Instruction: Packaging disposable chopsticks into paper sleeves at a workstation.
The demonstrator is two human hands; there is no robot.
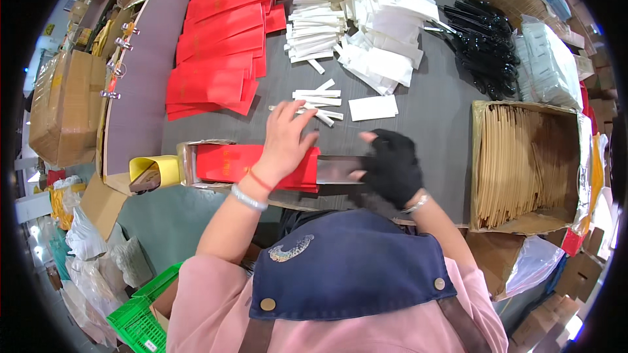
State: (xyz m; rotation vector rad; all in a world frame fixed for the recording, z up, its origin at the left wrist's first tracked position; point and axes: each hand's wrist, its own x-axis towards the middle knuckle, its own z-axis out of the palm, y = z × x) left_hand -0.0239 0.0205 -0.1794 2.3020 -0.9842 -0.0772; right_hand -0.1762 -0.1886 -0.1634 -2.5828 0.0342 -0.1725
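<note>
From my end I read a pink top (209, 294), short-sleeved, under a navy blue apron (353, 271) with brown straps (256, 336). I spot a round brass-coloured snap (267, 304) low on the bib's left, matching one on the right, plus a shiny, speckled silvery crescent (292, 249). Left hand (286, 140): ungloved, red cord (261, 180) and pale bangle (249, 197) at wrist. Right hand (392, 168): black glove, digit tips exposed, blurry; silvery bracelet (417, 204).
</note>
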